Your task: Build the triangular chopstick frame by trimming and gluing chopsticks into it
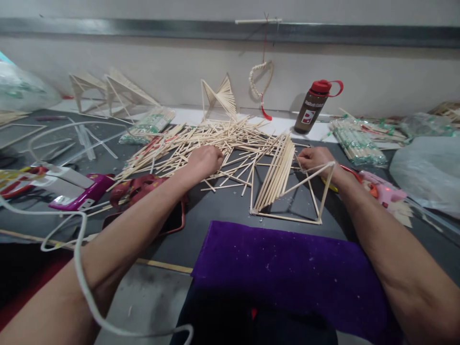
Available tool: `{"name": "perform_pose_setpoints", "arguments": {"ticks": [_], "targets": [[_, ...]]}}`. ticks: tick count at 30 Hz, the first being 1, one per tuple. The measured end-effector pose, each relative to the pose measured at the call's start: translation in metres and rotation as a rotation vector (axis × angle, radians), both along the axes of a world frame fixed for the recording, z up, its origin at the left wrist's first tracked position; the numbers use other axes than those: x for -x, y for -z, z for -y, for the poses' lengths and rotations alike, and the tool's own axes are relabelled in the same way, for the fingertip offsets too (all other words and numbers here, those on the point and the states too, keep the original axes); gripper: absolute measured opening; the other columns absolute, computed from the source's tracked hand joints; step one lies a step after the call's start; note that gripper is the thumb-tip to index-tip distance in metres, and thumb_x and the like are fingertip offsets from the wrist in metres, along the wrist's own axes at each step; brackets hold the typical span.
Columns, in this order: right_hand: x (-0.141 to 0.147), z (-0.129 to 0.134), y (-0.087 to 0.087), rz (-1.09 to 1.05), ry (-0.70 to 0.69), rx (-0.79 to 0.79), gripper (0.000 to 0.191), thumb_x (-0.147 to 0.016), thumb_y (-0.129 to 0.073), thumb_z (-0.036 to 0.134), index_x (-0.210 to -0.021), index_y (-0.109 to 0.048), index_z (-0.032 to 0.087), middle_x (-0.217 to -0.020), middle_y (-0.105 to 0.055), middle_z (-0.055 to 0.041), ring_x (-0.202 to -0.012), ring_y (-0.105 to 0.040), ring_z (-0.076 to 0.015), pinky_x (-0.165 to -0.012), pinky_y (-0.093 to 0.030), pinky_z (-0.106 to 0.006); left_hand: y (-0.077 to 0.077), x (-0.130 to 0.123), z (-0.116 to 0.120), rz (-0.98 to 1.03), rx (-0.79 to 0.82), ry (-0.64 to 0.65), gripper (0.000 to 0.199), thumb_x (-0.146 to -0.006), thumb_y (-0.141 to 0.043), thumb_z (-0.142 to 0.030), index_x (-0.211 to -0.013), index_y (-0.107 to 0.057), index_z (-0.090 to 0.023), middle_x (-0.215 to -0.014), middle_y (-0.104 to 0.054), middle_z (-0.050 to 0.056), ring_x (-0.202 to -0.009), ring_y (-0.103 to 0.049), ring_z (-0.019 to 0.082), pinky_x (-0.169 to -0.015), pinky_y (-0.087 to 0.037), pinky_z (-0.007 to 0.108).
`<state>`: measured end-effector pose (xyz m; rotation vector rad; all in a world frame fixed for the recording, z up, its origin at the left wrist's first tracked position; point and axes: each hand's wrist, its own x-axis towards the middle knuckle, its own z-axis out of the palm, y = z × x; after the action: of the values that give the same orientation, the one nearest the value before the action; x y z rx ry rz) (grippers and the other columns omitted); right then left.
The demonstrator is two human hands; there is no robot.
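A stick frame (285, 218) stands on the dark table, with a slanted fan of wooden sticks (276, 175) fixed along its left side. Behind its right part is my right hand (315, 159), its fingers closed near the frame's top; what they pinch is too small to make out. My left hand (205, 160) rests over the loose pile of wooden sticks (230, 139), fingers curled together, and whether a stick is between them is hidden.
A brown bottle with red lid (309, 108) stands behind the frame. Bagged sticks (357, 141) and a pink glue gun (384, 187) lie right. At left are a purple device (84, 191), a phone (176, 218) and a white cable (81, 258). Purple cloth (287, 263) hangs over the near edge.
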<state>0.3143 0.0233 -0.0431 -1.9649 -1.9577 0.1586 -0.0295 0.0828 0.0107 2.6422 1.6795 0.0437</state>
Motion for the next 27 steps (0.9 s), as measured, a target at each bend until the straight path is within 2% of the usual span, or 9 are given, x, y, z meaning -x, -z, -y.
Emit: {"name": "perform_pose_setpoints", "arguments": {"ticks": [4,8,14,20,24,27], "targets": [[0.001,0.001,-0.002,-0.018,0.018,-0.004,0.024,-0.078,-0.053,0.036,-0.072,-0.069,0.019,-0.062,-0.067,-0.0028,-0.059,-0.059,-0.0164,-0.054,-0.034,-0.027,0.009,-0.023,-0.009,-0.123,-0.074,-0.106,0.041,-0.086,-0.044,-0.036,-0.099,-0.072,-0.009,-0.104,-0.068,0.021,-0.100,-0.062,0.036,-0.079,-0.048,0.042],[0.002,0.002,-0.005,-0.031,0.013,-0.026,0.024,-0.078,-0.053,0.035,-0.076,-0.070,0.019,-0.063,-0.067,-0.0033,-0.060,-0.059,-0.0164,-0.055,-0.035,-0.028,0.012,-0.034,-0.018,-0.171,-0.050,-0.134,0.039,-0.082,-0.051,-0.035,-0.104,-0.070,-0.010,-0.105,-0.068,0.020,-0.100,-0.063,0.036,-0.079,-0.049,0.040],[0.002,0.001,-0.006,-0.031,0.001,-0.052,0.023,-0.079,-0.053,0.034,-0.075,-0.069,0.018,-0.063,-0.067,-0.0035,-0.060,-0.059,-0.0161,-0.055,-0.035,-0.027,0.004,-0.028,-0.023,-0.205,0.016,-0.198,0.039,-0.071,-0.062,-0.032,-0.103,-0.071,-0.011,-0.099,-0.070,0.019,-0.096,-0.065,0.035,-0.076,-0.051,0.039],[0.004,0.002,-0.005,-0.017,0.000,-0.053,0.023,-0.079,-0.053,0.034,-0.075,-0.069,0.019,-0.064,-0.067,-0.0031,-0.060,-0.059,-0.0159,-0.056,-0.036,-0.027,0.003,-0.023,-0.010,-0.180,0.018,-0.137,0.034,-0.078,-0.058,-0.042,-0.097,-0.072,-0.017,-0.106,-0.068,0.016,-0.103,-0.062,0.033,-0.083,-0.048,0.039],[0.004,0.004,-0.006,-0.032,0.016,-0.056,0.023,-0.079,-0.053,0.035,-0.076,-0.069,0.019,-0.064,-0.067,-0.0028,-0.059,-0.058,-0.0156,-0.055,-0.035,-0.027,0.009,-0.028,-0.003,-0.154,0.003,-0.121,0.032,-0.081,-0.052,-0.027,-0.102,-0.069,-0.009,-0.105,-0.067,0.022,-0.103,-0.062,0.036,-0.081,-0.048,0.041],[0.004,0.004,-0.007,-0.033,0.018,-0.042,0.024,-0.079,-0.053,0.035,-0.076,-0.069,0.018,-0.063,-0.067,-0.0028,-0.058,-0.058,-0.0154,-0.055,-0.035,-0.026,0.009,-0.028,-0.002,-0.135,0.033,-0.118,0.032,-0.074,-0.056,-0.021,-0.099,-0.070,-0.008,-0.099,-0.068,0.022,-0.099,-0.063,0.037,-0.077,-0.048,0.041]]}}
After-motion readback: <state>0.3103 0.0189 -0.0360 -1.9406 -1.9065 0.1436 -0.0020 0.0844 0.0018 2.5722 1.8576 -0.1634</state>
